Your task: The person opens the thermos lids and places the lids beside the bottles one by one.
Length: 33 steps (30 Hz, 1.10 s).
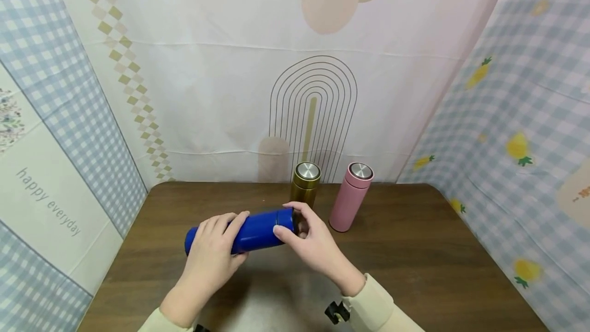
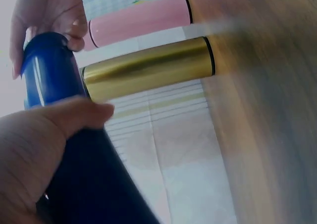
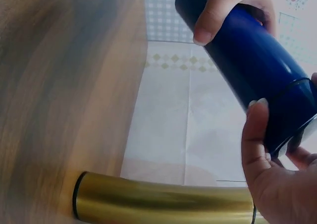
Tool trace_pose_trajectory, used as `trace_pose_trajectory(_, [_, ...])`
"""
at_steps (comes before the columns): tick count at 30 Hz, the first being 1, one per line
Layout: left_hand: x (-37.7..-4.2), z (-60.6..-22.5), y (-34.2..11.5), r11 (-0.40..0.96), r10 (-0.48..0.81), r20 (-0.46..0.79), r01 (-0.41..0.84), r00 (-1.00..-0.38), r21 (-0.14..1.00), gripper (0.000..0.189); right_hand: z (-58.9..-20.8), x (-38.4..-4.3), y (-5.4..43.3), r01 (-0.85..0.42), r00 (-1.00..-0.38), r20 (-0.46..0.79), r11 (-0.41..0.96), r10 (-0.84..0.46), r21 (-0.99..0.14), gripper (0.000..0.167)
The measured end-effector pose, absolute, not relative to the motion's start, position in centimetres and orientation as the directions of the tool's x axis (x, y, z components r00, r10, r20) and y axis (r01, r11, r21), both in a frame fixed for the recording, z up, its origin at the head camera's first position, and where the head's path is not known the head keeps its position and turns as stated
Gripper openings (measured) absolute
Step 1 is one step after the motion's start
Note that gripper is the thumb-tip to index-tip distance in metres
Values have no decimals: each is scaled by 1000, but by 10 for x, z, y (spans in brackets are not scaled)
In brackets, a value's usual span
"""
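A blue thermos bottle is held above the table, lying nearly level with its lid end to the right and slightly raised. My left hand grips its body, fingers over the top and thumb below. Around the lid end, my right hand curls its thumb and fingers; the lid's end face is mostly hidden by them. In the right wrist view a dark seam crosses the blue bottle close to the right thumb. Behind the right hand stands a gold thermos, with a pink thermos to its right.
The brown wooden table stretches out beneath the hands. A white patterned cloth hangs along its back edge, with checked cloths at the sides. A small black object sits by the right sleeve.
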<state>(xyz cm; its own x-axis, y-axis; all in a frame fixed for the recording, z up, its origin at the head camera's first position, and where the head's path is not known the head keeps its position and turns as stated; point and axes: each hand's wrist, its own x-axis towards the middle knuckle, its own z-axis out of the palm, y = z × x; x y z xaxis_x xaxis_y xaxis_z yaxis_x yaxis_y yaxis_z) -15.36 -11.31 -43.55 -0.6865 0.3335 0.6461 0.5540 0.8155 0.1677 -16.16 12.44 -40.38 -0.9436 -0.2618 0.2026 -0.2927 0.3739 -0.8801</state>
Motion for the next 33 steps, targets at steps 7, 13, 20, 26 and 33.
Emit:
trace_pose_trajectory(7, [-155, -440, -119, 793, 374, 631, 587, -680, 162, 77, -401, -156, 123, -393, -903, 275, 371, -331, -842, 52])
trace_pose_trajectory(13, [-156, -436, -123, 796, 393, 622, 589, -678, 139, 78, -401, -156, 124, -421, -888, 291, 373, -357, -827, 55])
trace_pose_trajectory(20, [-154, -429, -126, 799, 417, 579, 586, -700, 133, 76, -401, -154, 125, -418, -880, 273, 362, -388, -833, 51])
trace_pose_trajectory(26, [-155, -429, -127, 797, 429, 570, 591, -701, 127, 76, -401, -154, 126, -418, -876, 268, 355, -402, -836, 51])
trace_pose_trajectory(33, [-153, -426, -128, 805, 436, 528, 578, -728, 133, 75, -401, -153, 128, -409, -870, 247, 348, -426, -844, 52])
